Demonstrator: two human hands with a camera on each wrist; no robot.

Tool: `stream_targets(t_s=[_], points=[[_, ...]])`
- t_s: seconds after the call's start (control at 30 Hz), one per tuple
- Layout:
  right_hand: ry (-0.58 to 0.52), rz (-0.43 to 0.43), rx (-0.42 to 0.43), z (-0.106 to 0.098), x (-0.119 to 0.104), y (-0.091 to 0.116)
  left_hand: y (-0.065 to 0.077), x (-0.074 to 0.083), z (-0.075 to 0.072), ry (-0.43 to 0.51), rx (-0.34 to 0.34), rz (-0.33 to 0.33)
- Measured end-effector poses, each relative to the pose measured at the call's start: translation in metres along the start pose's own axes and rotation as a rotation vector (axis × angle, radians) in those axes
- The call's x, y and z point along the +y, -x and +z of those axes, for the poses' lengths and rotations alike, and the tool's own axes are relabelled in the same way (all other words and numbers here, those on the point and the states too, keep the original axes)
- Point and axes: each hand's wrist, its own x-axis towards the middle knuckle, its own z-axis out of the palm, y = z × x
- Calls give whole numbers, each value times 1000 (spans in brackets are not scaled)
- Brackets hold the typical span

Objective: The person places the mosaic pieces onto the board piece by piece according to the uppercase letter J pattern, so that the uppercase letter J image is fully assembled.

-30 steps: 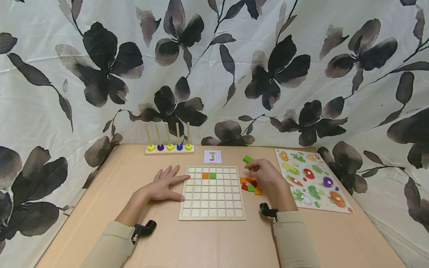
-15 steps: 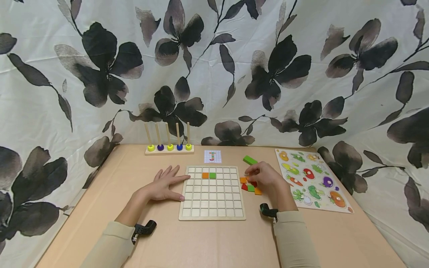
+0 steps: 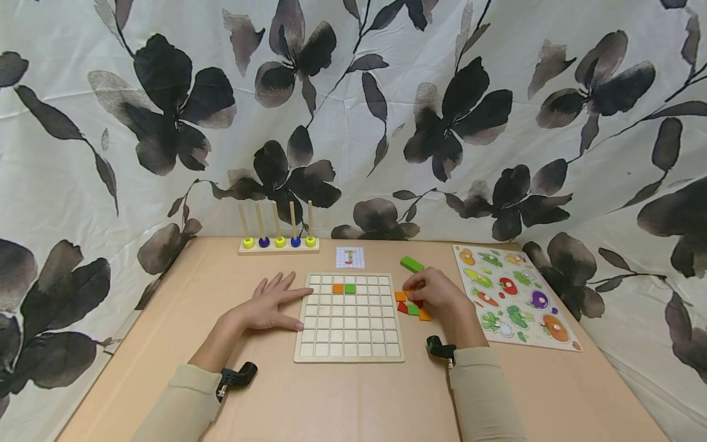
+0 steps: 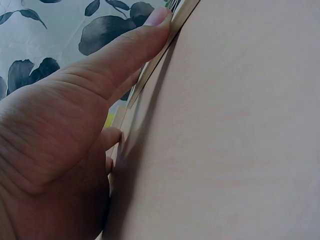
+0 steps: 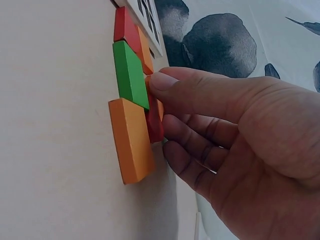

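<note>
Left of centre, the left hand [image 3: 269, 310] spreads straight fingers, thumb and index touching the board [image 3: 320, 336] mid-frame, likely to steady it. Just right, blocks [image 3: 413, 310] sit handily by the right hand's [image 3: 442, 299] curled fingers; whether they pinch one, I cannot tell.

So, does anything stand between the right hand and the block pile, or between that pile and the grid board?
Nothing visible does: the right hand is at the block pile, which lies just beside the grid board; the left hand rests at the board's left edge.
</note>
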Motion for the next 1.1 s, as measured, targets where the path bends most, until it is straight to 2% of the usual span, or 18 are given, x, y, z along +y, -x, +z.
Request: stream_targets(t_s=[0.73, 1.1], points=[[42, 5, 31, 1, -1, 0, 0, -1, 2, 13, -8, -14], [18, -16, 22, 1, 0, 0, 1, 0, 1, 25, -8, -21]])
